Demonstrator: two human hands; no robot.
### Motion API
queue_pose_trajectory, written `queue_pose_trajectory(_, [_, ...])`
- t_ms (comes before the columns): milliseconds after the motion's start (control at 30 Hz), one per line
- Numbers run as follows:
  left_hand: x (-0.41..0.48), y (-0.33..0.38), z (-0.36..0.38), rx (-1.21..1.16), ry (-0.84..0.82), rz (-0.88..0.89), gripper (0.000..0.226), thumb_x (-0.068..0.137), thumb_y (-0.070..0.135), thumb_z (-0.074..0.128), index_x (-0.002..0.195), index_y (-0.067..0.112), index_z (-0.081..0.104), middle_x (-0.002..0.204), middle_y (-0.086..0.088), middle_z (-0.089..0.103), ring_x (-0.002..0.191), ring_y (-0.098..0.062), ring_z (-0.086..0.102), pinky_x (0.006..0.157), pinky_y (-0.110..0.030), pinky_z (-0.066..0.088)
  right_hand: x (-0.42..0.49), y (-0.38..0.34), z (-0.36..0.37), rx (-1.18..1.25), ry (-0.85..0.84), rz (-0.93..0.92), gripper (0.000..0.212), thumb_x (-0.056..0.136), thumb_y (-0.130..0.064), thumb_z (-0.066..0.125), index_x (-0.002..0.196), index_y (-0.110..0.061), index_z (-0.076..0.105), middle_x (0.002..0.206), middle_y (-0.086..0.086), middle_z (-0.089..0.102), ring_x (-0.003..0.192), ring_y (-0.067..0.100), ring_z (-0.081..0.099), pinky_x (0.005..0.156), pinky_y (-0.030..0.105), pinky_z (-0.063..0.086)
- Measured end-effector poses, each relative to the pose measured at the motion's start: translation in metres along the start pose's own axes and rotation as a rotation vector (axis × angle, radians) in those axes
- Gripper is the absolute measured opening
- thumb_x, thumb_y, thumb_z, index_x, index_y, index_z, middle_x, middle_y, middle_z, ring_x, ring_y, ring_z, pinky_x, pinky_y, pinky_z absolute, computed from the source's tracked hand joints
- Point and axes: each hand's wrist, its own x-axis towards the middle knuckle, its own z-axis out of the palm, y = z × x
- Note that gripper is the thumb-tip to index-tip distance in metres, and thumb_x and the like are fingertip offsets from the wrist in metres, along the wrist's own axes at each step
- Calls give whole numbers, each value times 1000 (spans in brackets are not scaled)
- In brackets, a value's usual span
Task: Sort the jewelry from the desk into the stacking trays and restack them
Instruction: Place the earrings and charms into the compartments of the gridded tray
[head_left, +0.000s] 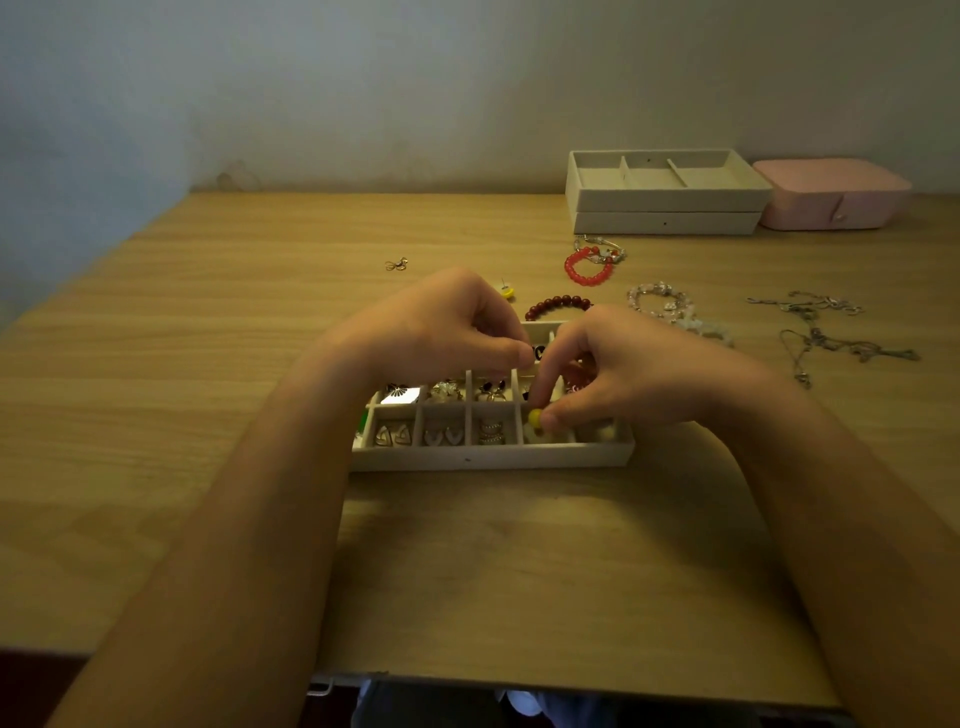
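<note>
- Right hand (623, 374): thumb and forefinger pinch a small yellow earring (535, 417); the other fingers are loosely curled above it.
- The yellow earring sits at the very fingertips, low over the front row of the divided tray (488, 457), above the fourth compartment from the left. Can't tell whether it touches the lining.
- Left hand (447, 322): fingers curled, thumb and forefinger tips drawn together over the tray's back row. Whether they hold anything is not discernible.
- Handling, by judgement: tiny, light, hard and smooth, so apt to roll or slip. The post is likely thin and bendable. Best taken across the bead with the fingertips, then lowered rather than dropped.
- Other compartments hold paired earrings and rings.
- On the desk (208, 364) beyond the tray:
  - a matching yellow stud (508, 291)
  - a gold earring (396, 264)
  - a dark bead bracelet (558, 304), just behind the tray
  - a red bracelet (587, 270)
  - clear bead bracelets (660, 301)
  - silver chains (831, 332), tangled
- Two stacked trays (665, 197) stand at the back wall, and the top one shows nothing inside. A pink box (831, 197) sits just beside them.
</note>
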Motion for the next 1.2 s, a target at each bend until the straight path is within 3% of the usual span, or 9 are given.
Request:
queue_pose_trajectory(133, [1, 0, 2, 9, -41, 14, 3, 87, 19, 76, 89, 19, 78, 62, 20, 67, 58, 7, 58, 53, -7, 41, -1, -1, -1, 2, 8, 0, 7, 81, -33, 83, 87, -30, 79, 83, -4, 66, 73, 9, 56, 61, 26, 47])
queue_pose_trajectory(300, [4, 0, 5, 32, -96, 7, 4, 84, 19, 78, 88, 20, 78, 64, 18, 67, 59, 6, 57, 54, -8, 41, -1, 2, -1, -5, 37, -2, 10, 78, -35, 85, 83, -31, 78, 88, 0, 71, 86, 18, 65, 76, 43, 59])
queue_pose_trajectory(433, [6, 1, 11, 77, -114, -4, 7, 82, 22, 81, 87, 25, 78, 67, 21, 68, 63, 6, 60, 55, -7, 42, -1, 11, -6, -10, 57, -25, 3, 87, -30, 77, 86, -33, 78, 74, -19, 67, 79, -2, 61, 63, 18, 49])
queue_pose_trajectory(500, [7, 2, 15, 112, -115, -17, 7, 81, 26, 82, 84, 30, 77, 69, 21, 68, 65, 6, 61, 55, -7, 41, 0, 14, -7, -15, 45, -27, 8, 90, -26, 75, 87, -33, 78, 72, -21, 66, 77, -4, 61, 61, 14, 48])
queue_pose_trajectory(633, [9, 4, 19, 171, -84, -30, 8, 79, 36, 82, 77, 34, 75, 64, 23, 65, 65, 7, 57, 54, -8, 37, 1, 15, -7, -34, 30, -31, 10, 91, -24, 73, 89, -33, 78, 78, -14, 70, 80, 3, 63, 66, 19, 52])
queue_pose_trajectory(833, [10, 7, 23, 192, -68, -26, 17, 78, 41, 82, 83, 25, 78, 76, 6, 71, 75, -10, 63, 63, -26, 48, 1, 14, -7, -54, 71, -22, 11, 92, -24, 72, 89, -33, 76, 78, -14, 68, 79, 1, 62, 69, 25, 56])
queue_pose_trajectory(1000, [8, 7, 21, 176, -83, -5, 15, 81, 40, 79, 82, 25, 77, 74, 5, 70, 66, -8, 60, 59, -22, 47, 1, 14, -6, -63, 99, -19, 9, 93, -24, 71, 90, -31, 76, 79, -13, 68, 78, 4, 63, 65, 22, 53])
queue_pose_trajectory(1100, [5, 3, 6, 15, 59, -13, 22, 86, 39, 72, 81, 18, 74, 68, 4, 67, 57, -5, 55, 55, -21, 45, 2, 14, -6, 40, 195, -30, 12, 94, -21, 70, 89, -32, 72, 79, -14, 66, 75, -3, 63, 62, 14, 51])
queue_pose_trajectory(1200, [12, -9, -7, 20, 222, -117, 15, 93, 33, 67, 90, 19, 72, 81, 5, 71, 72, -5, 64, 65, -23, 52, 12, 18, -2, 124, 357, 1, 13, 97, -21, 67, 91, -32, 71, 87, -9, 67, 82, 7, 64, 67, 19, 55])
